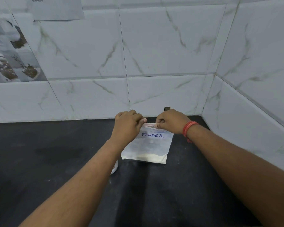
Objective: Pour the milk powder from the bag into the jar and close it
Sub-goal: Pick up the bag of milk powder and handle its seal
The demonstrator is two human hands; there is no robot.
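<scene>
A clear zip bag labelled "POWDER" stands upright on the black counter, with white milk powder settled along its bottom. My left hand pinches the left end of the bag's top seal. At the right end of that seal my right hand pinches too, a red thread band on its wrist. The seal strip runs taut between the two hands. A small part of a white round object, perhaps the jar or its lid, peeks out beside my left forearm; most of it is hidden.
The black counter runs out to the left and toward me. White marble-look tiled walls meet in a corner at the back right, close behind the bag. Printed paper sheets hang on the left wall.
</scene>
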